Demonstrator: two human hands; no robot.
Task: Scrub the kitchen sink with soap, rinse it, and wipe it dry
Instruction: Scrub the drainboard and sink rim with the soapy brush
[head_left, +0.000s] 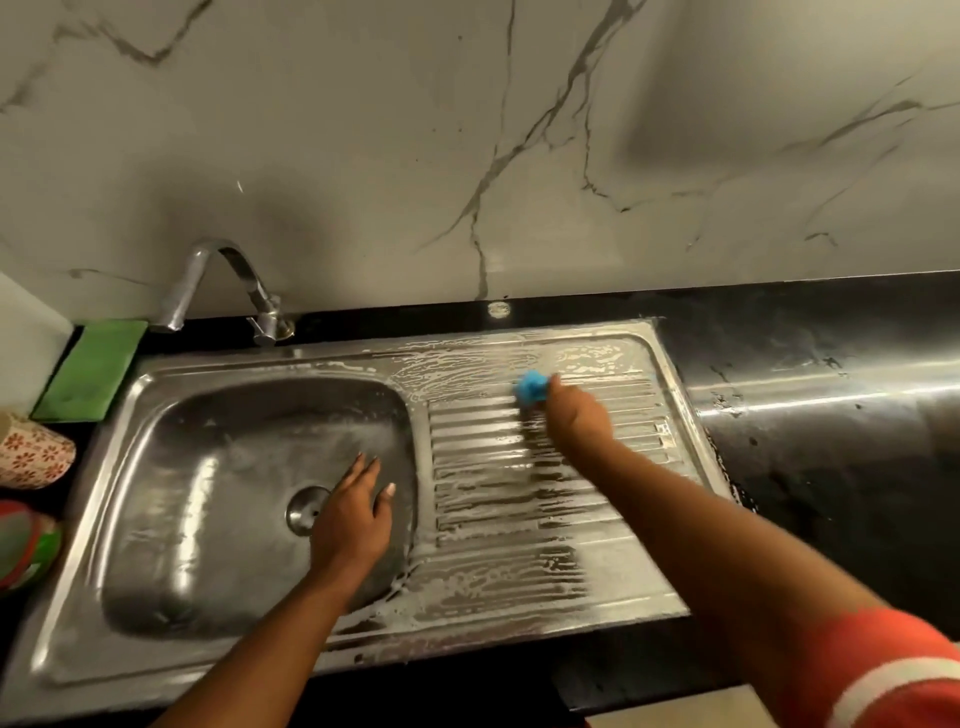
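Note:
A stainless steel sink (156, 395) fills the middle of the view, with its basin on the left and a ribbed drainboard (519, 519) on the right, streaked with white soap foam. My right hand (576, 415) grips a blue scrubber (531, 386) and presses it on the far part of the drainboard. Over the basin's right side, near the drain (306, 512), my left hand (358, 512) hovers with straight fingers and holds nothing. A chrome tap (218, 286) stands behind the basin.
A green cloth (91, 371) lies on the black counter (831, 415) at the far left. A flower-patterned cup (31, 460) and a red and green item (23, 545) sit at the left edge. A marble wall rises behind.

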